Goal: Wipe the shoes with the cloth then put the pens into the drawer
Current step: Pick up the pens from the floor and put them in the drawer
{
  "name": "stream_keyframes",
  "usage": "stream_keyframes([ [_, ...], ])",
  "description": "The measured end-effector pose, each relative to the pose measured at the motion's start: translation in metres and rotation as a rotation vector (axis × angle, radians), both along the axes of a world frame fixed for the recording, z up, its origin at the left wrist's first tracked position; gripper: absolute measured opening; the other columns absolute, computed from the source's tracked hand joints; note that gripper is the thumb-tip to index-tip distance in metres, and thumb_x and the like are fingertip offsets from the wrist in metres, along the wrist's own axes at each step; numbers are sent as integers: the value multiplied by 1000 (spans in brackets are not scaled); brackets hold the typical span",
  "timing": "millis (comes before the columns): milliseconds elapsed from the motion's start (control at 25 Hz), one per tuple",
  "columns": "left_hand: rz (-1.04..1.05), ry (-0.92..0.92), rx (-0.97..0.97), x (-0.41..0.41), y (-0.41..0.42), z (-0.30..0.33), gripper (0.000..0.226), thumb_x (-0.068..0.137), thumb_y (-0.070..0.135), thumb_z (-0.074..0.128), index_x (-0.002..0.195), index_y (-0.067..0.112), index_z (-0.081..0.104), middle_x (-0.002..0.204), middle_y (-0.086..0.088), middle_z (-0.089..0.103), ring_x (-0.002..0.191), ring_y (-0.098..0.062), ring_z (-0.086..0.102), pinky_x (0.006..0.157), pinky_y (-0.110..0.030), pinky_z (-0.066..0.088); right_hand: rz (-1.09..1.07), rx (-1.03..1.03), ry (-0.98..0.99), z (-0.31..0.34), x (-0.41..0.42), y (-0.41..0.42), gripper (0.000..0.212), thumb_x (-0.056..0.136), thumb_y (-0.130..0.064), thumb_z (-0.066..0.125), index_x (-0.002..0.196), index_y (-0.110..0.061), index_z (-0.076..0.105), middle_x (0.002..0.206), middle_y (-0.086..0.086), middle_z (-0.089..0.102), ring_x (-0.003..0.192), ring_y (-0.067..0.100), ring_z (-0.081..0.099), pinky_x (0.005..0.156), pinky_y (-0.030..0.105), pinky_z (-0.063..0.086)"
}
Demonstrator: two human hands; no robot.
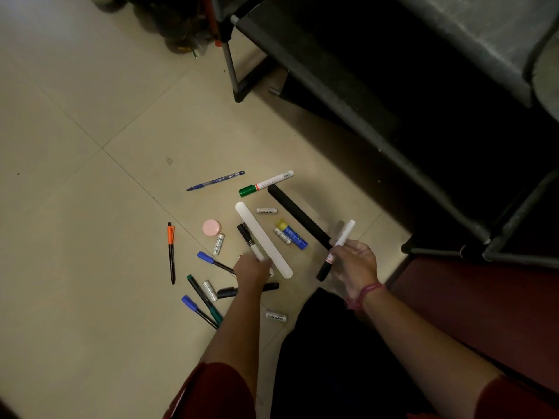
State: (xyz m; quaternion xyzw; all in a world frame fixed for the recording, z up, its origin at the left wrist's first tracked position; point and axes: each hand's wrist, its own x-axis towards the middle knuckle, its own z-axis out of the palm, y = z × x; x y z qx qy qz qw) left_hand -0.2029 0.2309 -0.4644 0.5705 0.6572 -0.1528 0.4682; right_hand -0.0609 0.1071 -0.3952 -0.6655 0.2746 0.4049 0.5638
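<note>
Each gathering pens for the drawer, the left hand (252, 269) pinches a black-capped marker (250, 241) and the right hand (354, 264) grips a white marker (340, 244).

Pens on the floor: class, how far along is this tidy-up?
Shoes, cloth: not visible. In hand: right hand holds a white marker; left hand grips a black-capped marker. Left: green-capped marker, blue pen, orange-clipped pen and others lie on the floor.

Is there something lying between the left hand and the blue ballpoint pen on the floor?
Yes. The pen with the blue cap lies far ahead of the left hand, which already grips a black-capped white marker. A round pink lid and a small silver battery lie roughly between them.
</note>
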Motion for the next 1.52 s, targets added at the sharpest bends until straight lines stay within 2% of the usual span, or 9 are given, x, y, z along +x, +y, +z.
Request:
stream_keyframes([
  [200,293,-456,-88,22,-6,60,11,90,19,62,89,8,62,87,-7,67,76,-16,64,74,-31,56,177,184,176,15,-1,37,30,92,-14,48,115,-2,62,79,3,59,67,11,50,59,25,43],
  [360,-136,-681,-269,40,3,103,6,91,17,62,94,15,68,82,1,67,71,-6,62,70,-23,53,358,153,151,26,-2,55,38,84,-39,67,108,-11,65,95,10,72,88,23,68,78,35,55],
  [520,-499,-509,119,45,47,92,20,98,27,53,96,14,68,87,5,62,75,-2,55,69,-20,41,144,53,79,17,0,51,17,91,-21,60,102,-8,59,73,3,59,66,14,56,65,28,48],
  [640,-621,-169,470,49,97,56,35,99,15,43,131,3,51,137,-13,45,122,-26,47,99,-33,40,124,40,96,15,6,53,3,91,-17,58,93,-14,57,65,-2,51,52,8,45,51,21,42],
  [840,-1140,185,242,54,128,24,45,104,28,24,147,17,35,162,-5,3,149,-26,-5,114,-61,-3,130,141,193,20,7,58,7,92,-9,55,97,-12,58,71,2,56,45,5,48,41,18,43],
  [1040,-1088,177,365,45,123,22,39,104,28,30,128,10,54,140,-10,39,125,-30,41,116,-59,11,125,172,237,19,10,56,21,89,-5,60,109,-11,61,88,5,62,58,7,60,40,17,44],
  [1240,-708,-317,443,34,92,55,35,103,25,37,119,2,58,124,-11,45,91,-19,49,83,-27,41,113,107,146,25,9,56,21,79,-14,74,97,-13,64,78,3,59,62,7,54,38,15,37],
  [1400,-591,-672,188,2,14,86,42,101,35,34,120,6,58,117,-1,47,91,-8,50,82,-24,44,171,147,91,33,7,61,32,75,-34,76,97,-12,67,102,16,71,88,17,68,54,21,47],
  [1520,-562,-719,21,-22,-25,93,46,97,48,31,120,20,60,121,3,48,105,-4,51,90,-22,44,232,190,81,35,1,62,17,80,-26,73,89,-15,64,82,5,73,72,9,69,57,20,48],
])
